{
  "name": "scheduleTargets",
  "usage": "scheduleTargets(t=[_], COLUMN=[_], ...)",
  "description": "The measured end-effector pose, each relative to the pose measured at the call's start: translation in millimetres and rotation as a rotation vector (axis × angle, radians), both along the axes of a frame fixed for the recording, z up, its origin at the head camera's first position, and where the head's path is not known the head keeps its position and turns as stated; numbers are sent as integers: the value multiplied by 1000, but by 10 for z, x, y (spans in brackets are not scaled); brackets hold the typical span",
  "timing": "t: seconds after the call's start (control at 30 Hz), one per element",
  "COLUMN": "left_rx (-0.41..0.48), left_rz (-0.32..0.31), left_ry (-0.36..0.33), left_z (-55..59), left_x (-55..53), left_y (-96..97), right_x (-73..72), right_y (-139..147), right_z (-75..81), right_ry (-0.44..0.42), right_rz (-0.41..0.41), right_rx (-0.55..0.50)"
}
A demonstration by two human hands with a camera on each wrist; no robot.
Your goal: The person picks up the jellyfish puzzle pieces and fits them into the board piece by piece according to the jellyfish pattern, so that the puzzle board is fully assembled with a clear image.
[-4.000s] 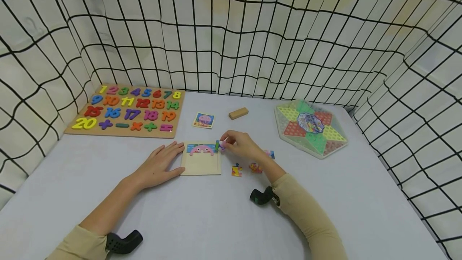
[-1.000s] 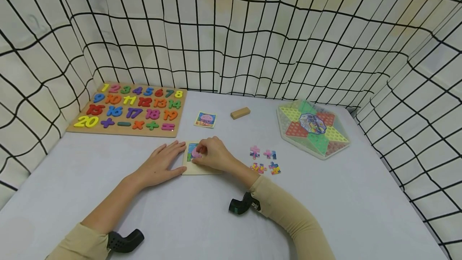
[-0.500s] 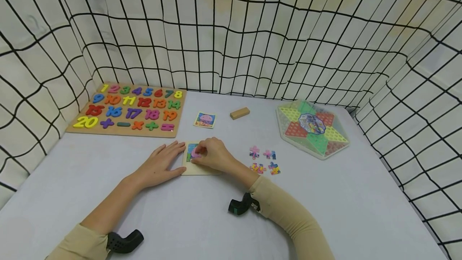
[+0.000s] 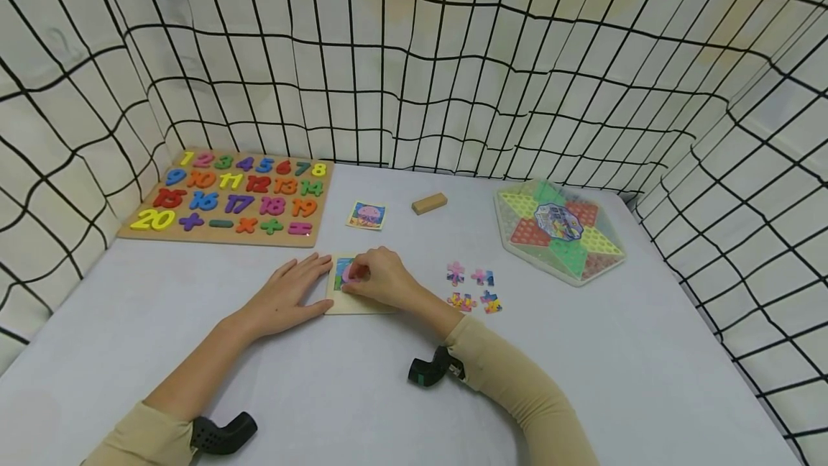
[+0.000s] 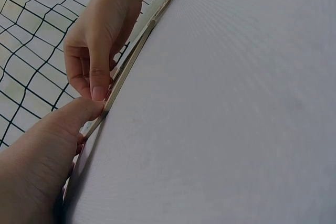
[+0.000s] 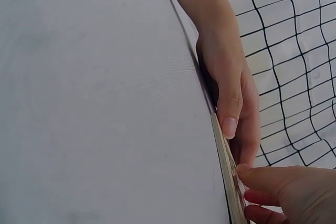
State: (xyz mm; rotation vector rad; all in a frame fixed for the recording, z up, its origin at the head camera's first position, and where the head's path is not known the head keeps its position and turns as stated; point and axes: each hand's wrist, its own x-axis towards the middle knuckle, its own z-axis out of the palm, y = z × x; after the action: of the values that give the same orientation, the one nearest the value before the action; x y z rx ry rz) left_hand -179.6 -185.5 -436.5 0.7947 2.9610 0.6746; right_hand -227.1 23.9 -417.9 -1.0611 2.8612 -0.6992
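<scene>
A small wooden puzzle board (image 4: 359,305) lies flat on the white table, with picture pieces (image 4: 340,273) in blue, green and pink showing along its upper left. My left hand (image 4: 284,299) lies along the board's left side, fingers extended and thumb at the lower left corner. Over the board, my right hand (image 4: 387,277) pinches a pink puzzle piece (image 4: 346,273) down at the picture, thumb and forefinger close together. Most of that piece and the board's right part are hidden under the hand. In the right wrist view the right fingertips (image 6: 244,170) sit right at the board's edge.
Several loose puzzle pieces (image 4: 456,273) lie to the right. Behind the board are a picture card (image 4: 367,215) and a wooden block (image 4: 430,203). A number board (image 4: 220,238) stands back left, a hexagonal Chinese checkers box (image 4: 561,230) back right. Black netting (image 4: 401,99) surrounds the table.
Over four seconds my right hand has moved left from the board's right edge to over the picture. The loose pieces now lie in two rows. In the last second both hands stay nearly still.
</scene>
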Motion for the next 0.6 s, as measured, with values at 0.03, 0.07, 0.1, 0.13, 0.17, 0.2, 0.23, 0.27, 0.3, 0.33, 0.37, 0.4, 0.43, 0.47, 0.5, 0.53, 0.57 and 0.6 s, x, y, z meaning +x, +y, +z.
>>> scheduleTargets(t=[0.03,0.07,0.1,0.13,0.17,0.2,0.23,0.27,0.3,0.33,0.37,0.4,0.43,0.47,0.5,0.53,0.57,0.6], left_rx=[0,1,0,-1,-1,-1,-1,0,1,1,2,2,1,1,0,-1,-1,0], left_rz=[0,1,2,3,3,3,3,4,3,3,3,3,2,1,1,1,1,0], left_ry=[-1,-1,-2,-2,-1,1,2,4,5,5,6,6,6,7,8,8,10,11], left_z=[0,-1,-2,-3,-4,-4,-3,-3,-2,-2,0,1,-1,-2,-2,-2,-1,-1], left_x=[-1,-2,-3,-3,-4,-3,-2,-2,-1,1,2,2,2,3,3,3,3,2], left_y=[2,3,6,7,7,8,8,7,6,6,6,7,7,7,6,6,6,4], right_x=[-1,-4,-8,-13,-17,-25,-30,-37,-41,-46,-51,-56,-59,-64,-69,-75,-80,-86], right_y=[6,14,23,33,46,61,78,97,119,144,171,198,225,254,283,311,341,369], right_z=[4,7,12,19,26,31,39,43,50,55,59,62,67,67,70,75,81,85], right_ry=[-4,-8,-15,-21,-30,-35,-41,-45,-50,-59,-68,-76,-87,-94,-101,-104,-105,-106], right_rz=[3,4,5,8,9,9,6,4,1,-5,-13,-24,-31,-39,-45,-51,-56,-61], right_rx=[-3,-5,-11,-20,-30,-38,-47,-53,-58,-65,-69,-70,-73,-75,-79,-81,-78,-78])
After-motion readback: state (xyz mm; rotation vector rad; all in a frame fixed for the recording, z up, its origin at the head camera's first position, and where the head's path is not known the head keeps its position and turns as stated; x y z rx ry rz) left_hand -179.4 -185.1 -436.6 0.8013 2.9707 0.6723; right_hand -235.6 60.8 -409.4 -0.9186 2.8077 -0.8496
